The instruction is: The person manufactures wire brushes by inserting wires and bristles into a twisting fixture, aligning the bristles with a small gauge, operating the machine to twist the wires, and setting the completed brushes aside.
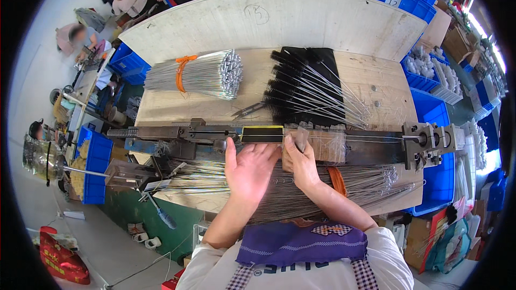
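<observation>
My left hand (250, 167) lies palm up with its fingers stretched out. Its fingertips touch the near edge of a black strip with a yellow border (262, 135), set in a long metal twisting machine (201, 132). Just to the right, my right hand (302, 167) is closed with the thumb up, pinching a small flat greyish piece (302, 138). A thin wire (371, 138) runs along the machine from near this hand to the metal head (432, 142) at the right end. Behind the machine, several black-bristled wire brushes (287, 80) lie on a black cloth (325, 64).
A wire bundle (207, 75) tied with an orange band lies at the back left. More wires (371, 182) lie under my forearms. A pale board (279, 19) stands behind the bench. Blue bins (432, 118) flank the right side. Other people sit and stand at the far left.
</observation>
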{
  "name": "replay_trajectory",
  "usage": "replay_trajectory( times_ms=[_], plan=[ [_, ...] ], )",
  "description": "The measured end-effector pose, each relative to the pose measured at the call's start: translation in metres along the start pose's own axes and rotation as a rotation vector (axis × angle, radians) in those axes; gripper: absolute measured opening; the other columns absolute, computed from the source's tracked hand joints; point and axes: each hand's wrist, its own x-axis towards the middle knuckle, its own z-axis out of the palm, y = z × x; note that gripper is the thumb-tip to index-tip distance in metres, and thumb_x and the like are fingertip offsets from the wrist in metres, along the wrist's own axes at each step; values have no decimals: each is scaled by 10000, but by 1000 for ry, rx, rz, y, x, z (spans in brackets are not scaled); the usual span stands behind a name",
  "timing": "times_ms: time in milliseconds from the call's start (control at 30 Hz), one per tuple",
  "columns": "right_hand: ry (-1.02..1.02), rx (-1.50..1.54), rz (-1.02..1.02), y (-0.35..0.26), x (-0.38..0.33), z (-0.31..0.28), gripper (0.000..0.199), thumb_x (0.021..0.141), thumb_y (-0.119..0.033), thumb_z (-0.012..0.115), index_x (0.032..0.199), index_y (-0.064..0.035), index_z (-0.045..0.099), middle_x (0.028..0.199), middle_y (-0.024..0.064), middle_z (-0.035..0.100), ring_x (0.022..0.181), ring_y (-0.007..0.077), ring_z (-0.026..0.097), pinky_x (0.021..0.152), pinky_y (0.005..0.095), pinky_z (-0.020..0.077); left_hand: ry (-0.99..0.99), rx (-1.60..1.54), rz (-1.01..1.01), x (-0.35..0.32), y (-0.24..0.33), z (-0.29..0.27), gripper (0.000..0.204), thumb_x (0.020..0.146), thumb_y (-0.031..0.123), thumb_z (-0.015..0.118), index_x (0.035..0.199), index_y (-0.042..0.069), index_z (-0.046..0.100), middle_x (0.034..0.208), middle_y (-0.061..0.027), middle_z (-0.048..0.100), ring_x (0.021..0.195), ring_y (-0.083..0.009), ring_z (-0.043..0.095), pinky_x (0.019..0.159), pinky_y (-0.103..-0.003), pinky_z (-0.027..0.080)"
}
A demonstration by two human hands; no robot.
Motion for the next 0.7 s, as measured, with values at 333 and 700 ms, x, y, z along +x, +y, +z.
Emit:
replay_trajectory(
  times_ms=[333, 700],
  plan=[
    [-320, -1100, -134, -47, -34, -49, 269, 928, -214, 662, 1077, 8, 628, 782, 75, 643, 714, 243, 622, 684, 324, 488, -306, -165, -78, 7, 6, -25, 614, 995, 526, 405, 1088, -48, 602, 1205, -188, 596, 1226, -343, 503, 1118, -463, 345],
    [-443, -1551, -888, -98, -27, 30, 222, 854, -28, 624, 1074, -51, 649, 908, 117, 612, 859, 272, 605, 769, 381, 439, -201, -5, -28, 3, 8, -24, 673, 981, 553, 408, 1244, -63, 478, 1204, -193, 580, 1158, -295, 544, 1024, -387, 414]
  ],
)
